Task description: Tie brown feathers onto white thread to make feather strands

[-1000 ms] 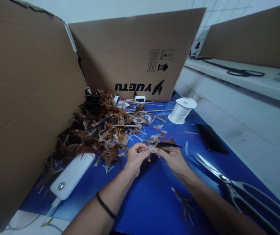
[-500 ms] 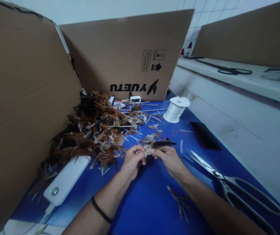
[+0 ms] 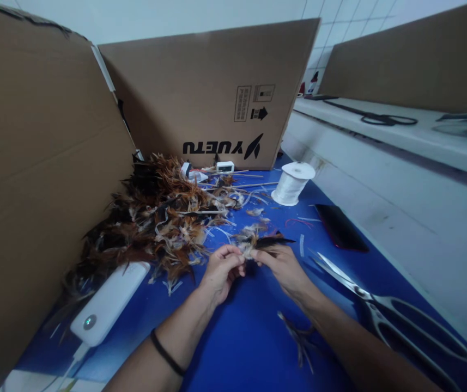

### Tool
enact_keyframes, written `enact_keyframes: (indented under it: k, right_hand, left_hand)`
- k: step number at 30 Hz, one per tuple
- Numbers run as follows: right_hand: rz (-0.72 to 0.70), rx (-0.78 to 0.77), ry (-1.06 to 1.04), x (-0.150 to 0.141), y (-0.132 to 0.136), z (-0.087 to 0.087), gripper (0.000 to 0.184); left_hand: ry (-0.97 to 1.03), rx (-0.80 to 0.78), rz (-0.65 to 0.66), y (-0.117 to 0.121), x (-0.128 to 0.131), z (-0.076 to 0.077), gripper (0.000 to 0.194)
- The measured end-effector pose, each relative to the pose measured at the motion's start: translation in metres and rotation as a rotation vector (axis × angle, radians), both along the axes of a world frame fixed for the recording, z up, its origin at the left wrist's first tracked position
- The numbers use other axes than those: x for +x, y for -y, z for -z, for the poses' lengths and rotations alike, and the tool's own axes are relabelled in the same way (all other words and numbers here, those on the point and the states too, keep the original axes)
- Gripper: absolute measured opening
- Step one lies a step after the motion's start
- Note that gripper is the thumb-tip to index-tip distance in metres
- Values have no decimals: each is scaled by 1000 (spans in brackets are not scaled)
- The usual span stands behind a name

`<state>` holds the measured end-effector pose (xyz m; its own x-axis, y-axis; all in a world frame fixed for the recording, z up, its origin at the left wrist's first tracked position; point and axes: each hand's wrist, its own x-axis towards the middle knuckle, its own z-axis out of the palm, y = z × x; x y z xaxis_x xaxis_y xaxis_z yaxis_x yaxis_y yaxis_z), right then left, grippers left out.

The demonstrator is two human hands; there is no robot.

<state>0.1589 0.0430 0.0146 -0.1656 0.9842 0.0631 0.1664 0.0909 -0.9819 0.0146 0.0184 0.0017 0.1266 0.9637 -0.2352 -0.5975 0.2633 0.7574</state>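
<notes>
Both hands meet over the blue tabletop [image 3: 233, 343]. My left hand [image 3: 222, 269] is closed in a pinch at the pale, fluffy base of a feather bunch [image 3: 272, 240]. My right hand [image 3: 280, 267] grips the same bunch between thumb and fingers, its dark and brown tips pointing right. Whether a thread or ribbon runs between the fingertips is too small to tell. Left of the hands spreads a big heap of brown and black feathers [image 3: 163, 201]. A few thin feather stems [image 3: 298, 337] lie by my right forearm.
Open scissors [image 3: 364, 294] lie at the right, below a dark phone [image 3: 341, 227]. A white ribbon spool [image 3: 293, 184] stands further back. A white power bank [image 3: 110, 302] with a cable sits at left. Cardboard panels [image 3: 208, 92] wall the back and left. More scissors [image 3: 388, 118] rest on the ledge.
The view has turned slightly right, so everything appears shifted left. Both hands keep their pinch on the feather bunch, with hardly any movement of the fingers.
</notes>
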Motion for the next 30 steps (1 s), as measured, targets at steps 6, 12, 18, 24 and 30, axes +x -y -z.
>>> enact_keyframes:
  k: [6, 12, 18, 24, 30]
  right_hand:
    - [-18, 2, -13, -2, -1, -1, 23]
    - [11, 21, 33, -6, -6, -6, 22]
    - [2, 9, 159, -19, -28, -21, 21]
    - [-111, -5, 284, -63, -70, -39, 20]
    - [-217, 282, 494, -108, -78, -47, 10]
  left_hand:
    - [63, 18, 2, 0, 1, -3, 16]
    - [113, 35, -29, 0, 1, 0, 14]
    - [111, 4, -84, -6, 2, 6, 9]
    - [-442, 221, 68, -3, 10, 13, 9]
    - [-773, 561, 93, 8, 9, 13, 17]
